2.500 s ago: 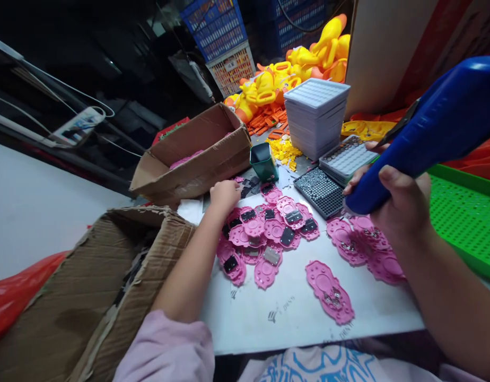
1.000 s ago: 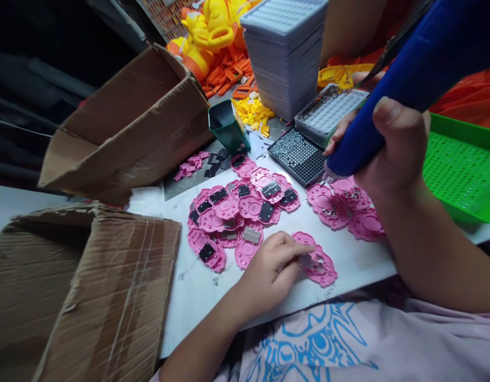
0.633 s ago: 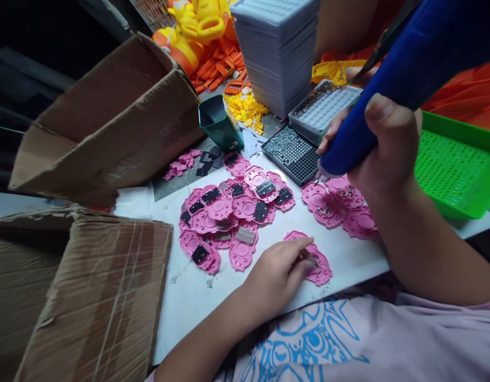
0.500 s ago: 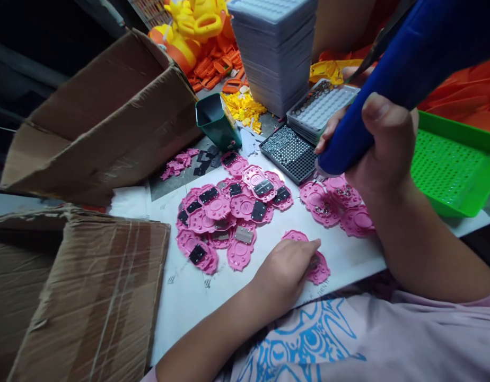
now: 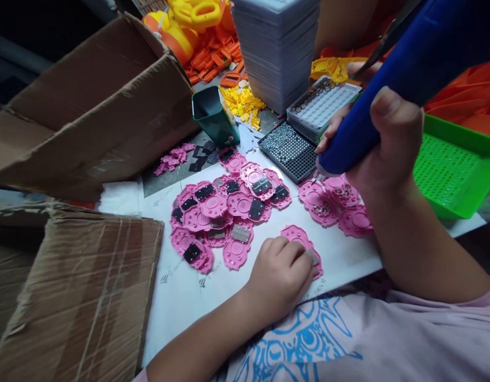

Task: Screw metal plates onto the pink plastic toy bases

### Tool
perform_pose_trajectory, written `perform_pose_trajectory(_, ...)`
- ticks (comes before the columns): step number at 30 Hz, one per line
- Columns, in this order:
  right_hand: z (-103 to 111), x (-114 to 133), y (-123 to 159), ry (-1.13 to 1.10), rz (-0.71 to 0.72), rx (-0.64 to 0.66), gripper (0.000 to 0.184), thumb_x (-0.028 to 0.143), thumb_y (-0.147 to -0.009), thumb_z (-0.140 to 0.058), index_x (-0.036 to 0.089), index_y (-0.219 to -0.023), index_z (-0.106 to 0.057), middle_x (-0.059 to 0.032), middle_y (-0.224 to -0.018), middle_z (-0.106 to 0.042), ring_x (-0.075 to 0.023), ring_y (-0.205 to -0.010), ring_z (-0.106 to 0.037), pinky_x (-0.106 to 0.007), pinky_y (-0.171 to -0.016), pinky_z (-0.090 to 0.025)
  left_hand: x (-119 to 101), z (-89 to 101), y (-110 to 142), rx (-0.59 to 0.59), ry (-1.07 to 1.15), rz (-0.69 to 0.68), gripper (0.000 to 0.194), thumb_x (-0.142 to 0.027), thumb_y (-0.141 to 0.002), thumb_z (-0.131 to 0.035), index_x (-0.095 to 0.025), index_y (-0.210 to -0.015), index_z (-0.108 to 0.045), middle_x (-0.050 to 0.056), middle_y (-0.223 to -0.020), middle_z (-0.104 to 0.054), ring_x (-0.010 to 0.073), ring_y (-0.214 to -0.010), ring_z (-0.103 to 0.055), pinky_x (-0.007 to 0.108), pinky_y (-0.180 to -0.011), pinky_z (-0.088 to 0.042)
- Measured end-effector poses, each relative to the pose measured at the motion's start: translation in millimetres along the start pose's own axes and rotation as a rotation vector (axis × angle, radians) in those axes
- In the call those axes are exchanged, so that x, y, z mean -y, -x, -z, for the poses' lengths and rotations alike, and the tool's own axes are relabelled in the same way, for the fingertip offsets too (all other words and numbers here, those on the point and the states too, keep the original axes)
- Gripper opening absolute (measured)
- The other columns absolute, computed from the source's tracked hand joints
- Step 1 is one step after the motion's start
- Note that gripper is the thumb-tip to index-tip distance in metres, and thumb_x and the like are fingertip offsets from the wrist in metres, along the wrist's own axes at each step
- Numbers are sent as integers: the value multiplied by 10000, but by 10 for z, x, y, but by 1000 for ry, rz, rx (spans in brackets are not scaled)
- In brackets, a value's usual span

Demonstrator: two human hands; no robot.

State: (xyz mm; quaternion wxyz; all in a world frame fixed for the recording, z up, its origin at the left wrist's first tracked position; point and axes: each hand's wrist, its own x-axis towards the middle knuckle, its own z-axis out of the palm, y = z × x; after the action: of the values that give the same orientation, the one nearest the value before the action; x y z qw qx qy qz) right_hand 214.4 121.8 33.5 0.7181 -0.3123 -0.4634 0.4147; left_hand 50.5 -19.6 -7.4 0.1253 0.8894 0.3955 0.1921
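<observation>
My left hand (image 5: 282,273) lies with curled fingers over one pink plastic plate (image 5: 295,233) on the white sheet, covering much of it. In my right hand (image 5: 392,143) is a blue electric screwdriver (image 5: 356,127), slanting down to the left, its lower end above the pink pieces on the right; the bit is hard to make out. Left of centre lies a pile of pink plates (image 5: 213,207), several with black or grey covers. Under the screwdriver's end sit a few more pink plates (image 5: 354,220), some with small metal parts.
A black perforated tray (image 5: 298,159) holds small screws; behind it are a white tray (image 5: 324,106) and a tall tray stack (image 5: 274,58). A green bin (image 5: 215,119) stands near cardboard boxes (image 5: 97,276). On the right is a bright green basket (image 5: 454,204). Orange and yellow parts fill the back.
The fingers of my left hand have curled in further over the pink plate. My right hand keeps the screwdriver in nearly the same place. The view has shifted slightly.
</observation>
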Motion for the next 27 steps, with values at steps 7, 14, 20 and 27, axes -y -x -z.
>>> perform_pose_trajectory(7, -1, 12, -5, 29, 28, 15, 212, 443, -735, -620, 254, -781, -536, 59, -551, -487, -114, -445, -510, -242, -446, -485, 68, 89, 15, 8, 53, -13, 104, -184, -824, -571, -152, -886, -648, 61, -888, -669, 203, -836, -519, 362, -721, -425)
perform_pose_trajectory(14, -11, 34, 23, 56, 28, 31, 123, 373, -784, -567, 255, -796, -537, 60, -568, -456, -108, -455, -524, -243, -471, -485, 81, 91, 27, 32, 55, -16, 104, -176, -815, -553, -165, -872, -639, 62, -885, -669, 203, -842, -525, 367, -721, -415)
perform_pose_trajectory(20, -39, 39, 12, 8, 64, 40, 70, 313, -775, -556, 245, -761, -548, 68, -564, -474, -95, -432, -508, -231, -428, -461, 82, 84, 19, 16, 56, -15, 90, -166, -813, -562, -160, -860, -639, 57, -865, -667, 199, -824, -522, 361, -709, -413)
perform_pose_trajectory(27, -33, 45, 18, -27, 53, 34, 125, 303, -763, -579, 211, -689, -540, 40, -764, -541, -103, -585, -618, -229, -444, -488, 84, 86, 17, 22, 54, -21, 97, -174, -824, -558, -160, -873, -641, 58, -871, -664, 198, -826, -527, 359, -713, -414)
